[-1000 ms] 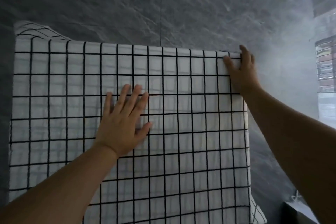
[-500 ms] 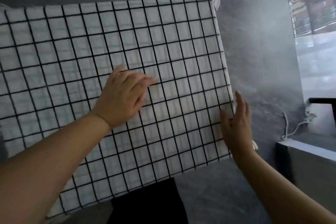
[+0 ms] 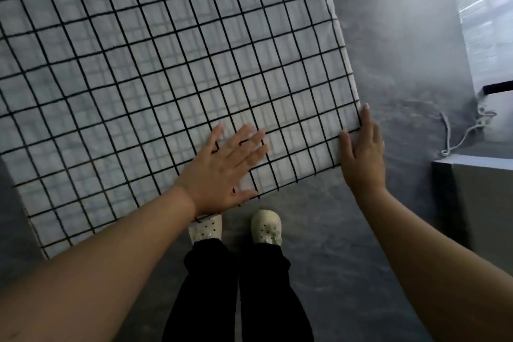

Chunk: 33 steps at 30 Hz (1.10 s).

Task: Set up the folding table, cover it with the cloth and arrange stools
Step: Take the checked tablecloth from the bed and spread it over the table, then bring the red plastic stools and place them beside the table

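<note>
A white cloth with a black grid pattern (image 3: 155,69) lies spread flat over the table and fills the upper left of the view; the table itself is hidden under it. My left hand (image 3: 222,166) rests palm down on the cloth near its near edge, fingers spread. My right hand (image 3: 361,153) presses flat against the cloth's near right corner, thumb on top and fingers along the side edge. No stools are visible.
Grey stone-look floor (image 3: 347,258) surrounds the table. My feet in white perforated shoes (image 3: 266,226) stand just under the near edge. A grey low box (image 3: 477,197) sits at the right, with a white cord (image 3: 455,133) beyond it.
My right hand slid from the far right corner along the side edge to the near right corner. My left hand moved toward the near edge. My view tilted down, showing my feet.
</note>
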Tool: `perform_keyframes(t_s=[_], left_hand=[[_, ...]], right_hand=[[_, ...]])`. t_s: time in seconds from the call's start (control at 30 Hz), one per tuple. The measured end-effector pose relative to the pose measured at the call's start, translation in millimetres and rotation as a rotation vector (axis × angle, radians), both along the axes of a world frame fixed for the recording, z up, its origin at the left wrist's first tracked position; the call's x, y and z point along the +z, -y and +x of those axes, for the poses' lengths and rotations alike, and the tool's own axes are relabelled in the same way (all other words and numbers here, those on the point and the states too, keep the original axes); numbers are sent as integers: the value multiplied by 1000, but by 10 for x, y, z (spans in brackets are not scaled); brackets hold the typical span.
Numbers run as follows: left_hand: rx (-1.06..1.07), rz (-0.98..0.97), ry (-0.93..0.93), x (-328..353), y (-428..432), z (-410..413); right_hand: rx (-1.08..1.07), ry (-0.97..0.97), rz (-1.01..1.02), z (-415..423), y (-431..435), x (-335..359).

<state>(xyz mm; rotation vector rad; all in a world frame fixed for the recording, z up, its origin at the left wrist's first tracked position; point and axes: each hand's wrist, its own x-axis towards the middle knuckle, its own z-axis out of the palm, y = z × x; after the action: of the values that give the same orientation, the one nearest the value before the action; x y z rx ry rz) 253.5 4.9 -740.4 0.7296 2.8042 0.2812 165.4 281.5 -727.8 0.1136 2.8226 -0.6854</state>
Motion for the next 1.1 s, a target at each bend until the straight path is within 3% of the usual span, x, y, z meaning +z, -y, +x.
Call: perform_keyframes(t_s=[0.1,0.2,0.3,0.43,0.57,0.77,0.9,1.1], left_hand=[[-77,35,-43,-1,-3,111],[-89,-93,10,-43,-45,256],[-50,-162,71,6,-87,312],[102,-99,157,403,-268,298],[319,-1,140,1275,-509,205],[386,180,-39,3052,-707,-218],[258,302,-147,4228,-932,-384],[-138,287,-287,5489,-1524,-99]], right_hand=[[205,-93,177,101,-46,-1],[430,-9,288,215,-67,-49],[440,82,315,179,-77,-10],[463,140,339,107,-19,362],[402,17,188,108,63,1272],[207,-203,90,309,-38,3180],[5,-449,83,711,-258,4354],[-329,-690,197,1777,-709,5488]])
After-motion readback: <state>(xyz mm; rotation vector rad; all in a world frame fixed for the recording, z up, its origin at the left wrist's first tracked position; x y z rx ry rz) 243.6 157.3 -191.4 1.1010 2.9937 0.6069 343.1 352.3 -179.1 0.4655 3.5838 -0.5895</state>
